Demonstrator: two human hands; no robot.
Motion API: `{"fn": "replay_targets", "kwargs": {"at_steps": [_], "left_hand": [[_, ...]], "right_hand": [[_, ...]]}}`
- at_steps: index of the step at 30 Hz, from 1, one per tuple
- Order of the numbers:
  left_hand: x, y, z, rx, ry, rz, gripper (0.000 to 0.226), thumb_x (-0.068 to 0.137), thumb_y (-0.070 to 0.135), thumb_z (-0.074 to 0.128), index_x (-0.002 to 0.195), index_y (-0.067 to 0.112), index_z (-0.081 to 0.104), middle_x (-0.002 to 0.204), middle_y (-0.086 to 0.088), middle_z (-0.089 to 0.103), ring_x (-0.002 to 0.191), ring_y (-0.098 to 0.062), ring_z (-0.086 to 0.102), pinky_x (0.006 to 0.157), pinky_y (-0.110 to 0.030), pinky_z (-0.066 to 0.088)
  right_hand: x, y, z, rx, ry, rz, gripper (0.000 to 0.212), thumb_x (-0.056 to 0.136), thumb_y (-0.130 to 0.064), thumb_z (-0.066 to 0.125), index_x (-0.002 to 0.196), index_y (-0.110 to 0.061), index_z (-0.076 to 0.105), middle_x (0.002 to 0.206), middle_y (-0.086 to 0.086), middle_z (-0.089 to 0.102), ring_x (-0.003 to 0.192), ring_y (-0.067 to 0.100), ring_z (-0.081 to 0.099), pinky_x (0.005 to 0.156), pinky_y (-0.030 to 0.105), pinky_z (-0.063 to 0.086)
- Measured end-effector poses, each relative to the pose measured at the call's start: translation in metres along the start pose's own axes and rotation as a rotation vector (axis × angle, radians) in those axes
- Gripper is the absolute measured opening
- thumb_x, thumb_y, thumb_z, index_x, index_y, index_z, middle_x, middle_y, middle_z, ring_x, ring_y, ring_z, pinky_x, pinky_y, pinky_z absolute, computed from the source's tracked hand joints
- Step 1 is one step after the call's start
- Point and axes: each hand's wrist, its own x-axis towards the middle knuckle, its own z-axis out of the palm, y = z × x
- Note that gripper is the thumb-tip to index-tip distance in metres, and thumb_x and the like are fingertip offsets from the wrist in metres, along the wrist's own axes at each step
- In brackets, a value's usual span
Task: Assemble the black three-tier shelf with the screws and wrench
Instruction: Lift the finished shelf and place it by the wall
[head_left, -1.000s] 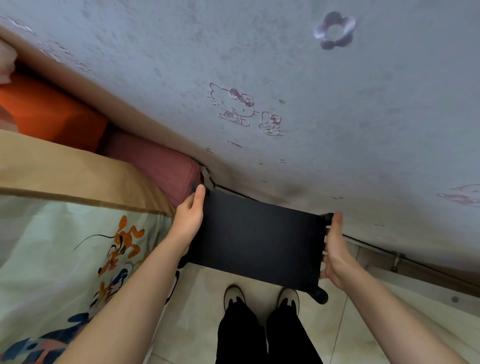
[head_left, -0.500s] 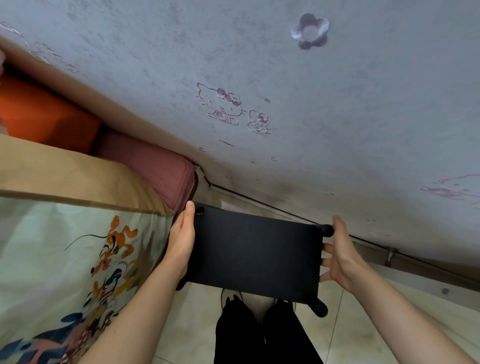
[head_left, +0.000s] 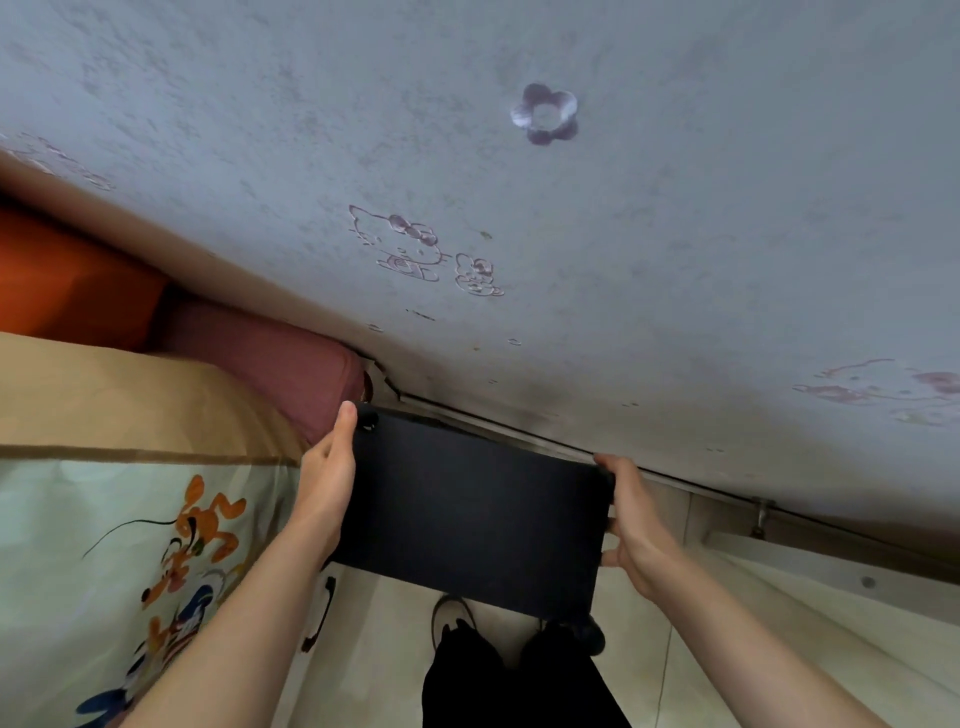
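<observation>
The black shelf (head_left: 472, 514) is seen from above, its flat top panel facing the camera, held between both hands close to the grey wall (head_left: 519, 182) that carries faint cartoon-cat and flower outlines. The left hand (head_left: 327, 478) lies flat along the shelf's left short edge, fingers straight and pressed against it, the fingertip reaching the far left corner where a rounded black post end (head_left: 368, 418) shows. The right hand (head_left: 631, 525) is at the shelf's right short edge with fingers curled round it, gripping the panel; the uppermost finger sits at the far right corner. The lower tiers are hidden under the top panel and cannot be judged. Left of the shelf lies a bed: a cartoon-print cover (head_left: 130, 571) in pale green, a tan blanket (head_left: 130, 395) beyond it, and a dark red cushion (head_left: 270, 358) just beside the shelf's far left corner, with an orange cushion (head_left: 67, 280) further left. Below the shelf's near edge are the person's black trousers (head_left: 493, 680) and a shoe (head_left: 451, 613) on the pale tiled floor (head_left: 727, 649). Right of the shelf, a dark skirting strip (head_left: 779, 525) runs along the wall's foot. Screws and wrench are not visible.
</observation>
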Motion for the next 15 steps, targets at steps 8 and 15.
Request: {"fn": "replay_targets", "kwargs": {"at_steps": [8,15], "left_hand": [[0.02,0.016,-0.011,0.004,-0.069,0.002,0.093,0.083,0.084,0.041,0.147,0.017,0.051,0.149,-0.006,0.052,0.137,-0.029,0.047,0.118,-0.045,0.033],[0.044,0.034,-0.014,-0.001,-0.073,-0.031,0.093,0.084,0.085,0.041,0.143,0.014,0.055,0.142,-0.007,0.058,0.13,-0.03,0.053,0.115,-0.049,0.039]], "right_hand": [[0.013,-0.023,0.01,-0.094,-0.004,-0.129,0.025,0.1,-0.042,0.035,0.105,-0.029,0.056,0.105,0.001,0.057,0.095,0.021,0.056,0.068,0.036,0.051],[0.029,-0.055,0.024,-0.095,0.005,-0.168,0.024,0.088,-0.037,0.046,0.094,-0.013,0.047,0.086,0.009,0.047,0.075,0.022,0.047,0.069,0.036,0.043]]}}
